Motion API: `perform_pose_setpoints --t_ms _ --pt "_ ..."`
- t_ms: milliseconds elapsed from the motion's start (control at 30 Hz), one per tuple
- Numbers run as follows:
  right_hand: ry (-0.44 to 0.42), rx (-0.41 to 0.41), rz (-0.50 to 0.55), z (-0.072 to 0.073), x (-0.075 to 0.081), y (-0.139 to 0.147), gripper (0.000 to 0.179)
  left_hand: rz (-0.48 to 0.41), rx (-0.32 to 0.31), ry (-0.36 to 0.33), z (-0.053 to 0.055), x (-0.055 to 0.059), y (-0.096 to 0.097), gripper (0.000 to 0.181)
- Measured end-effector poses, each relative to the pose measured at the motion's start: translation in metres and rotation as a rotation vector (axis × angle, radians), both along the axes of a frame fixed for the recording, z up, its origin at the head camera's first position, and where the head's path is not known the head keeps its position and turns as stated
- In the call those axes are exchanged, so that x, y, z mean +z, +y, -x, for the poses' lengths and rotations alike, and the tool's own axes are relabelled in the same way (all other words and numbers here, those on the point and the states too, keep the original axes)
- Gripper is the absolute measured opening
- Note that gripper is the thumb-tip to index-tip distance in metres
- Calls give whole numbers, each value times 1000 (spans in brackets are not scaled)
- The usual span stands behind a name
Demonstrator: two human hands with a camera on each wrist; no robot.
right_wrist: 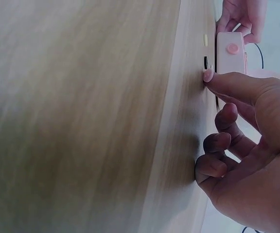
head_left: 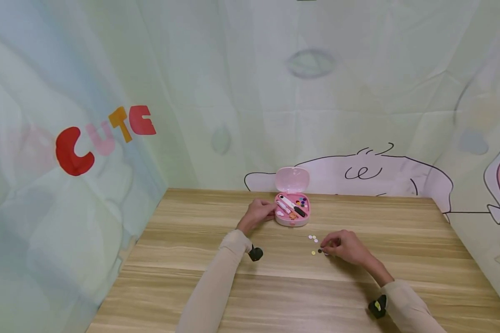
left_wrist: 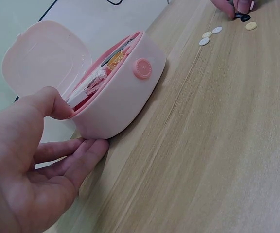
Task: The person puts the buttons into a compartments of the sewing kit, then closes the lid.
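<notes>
My left hand [head_left: 260, 212] grips the left side of a pink sewing box [left_wrist: 115, 104], thumb over the rim and fingers low against its outer wall. The clear pink lid [head_left: 292, 179] stands raised at the back. Inside the box lie white and black slim tools [head_left: 293, 206], small colored buttons and an orange round piece [head_left: 293, 215]. To the right of the box, my right hand [head_left: 346, 247] has its thumb and fingertips together at the tabletop, pinching at a small dark button mostly hidden by them. Another black button [left_wrist: 245, 18] lies right beside the fingertips.
Several loose buttons lie on the wooden table [head_left: 275, 296] in front of the box, among them a yellow button [head_left: 314, 253] and a white button [left_wrist: 217, 30]. A printed cloth backdrop [head_left: 233, 92] rises behind the table and along its left side.
</notes>
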State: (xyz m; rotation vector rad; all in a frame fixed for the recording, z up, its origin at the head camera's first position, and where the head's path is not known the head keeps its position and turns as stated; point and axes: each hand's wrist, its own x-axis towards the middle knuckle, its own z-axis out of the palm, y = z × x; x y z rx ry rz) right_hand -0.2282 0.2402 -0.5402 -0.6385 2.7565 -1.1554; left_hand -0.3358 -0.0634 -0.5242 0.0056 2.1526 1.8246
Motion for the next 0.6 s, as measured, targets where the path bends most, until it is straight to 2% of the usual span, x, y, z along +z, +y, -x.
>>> perform_pose_setpoints --t_ms 133,367,600 --pt "-5 -13 -6 0 0 0 3 7 -4 -1 0 0 -1 29" --pt "-51 -48 -8 1 4 0 9 1 -4 0 0 1 -1 30" --pt "-21 -26 1 6 11 -1 6 2 -1 3 -1 1 -1 30"
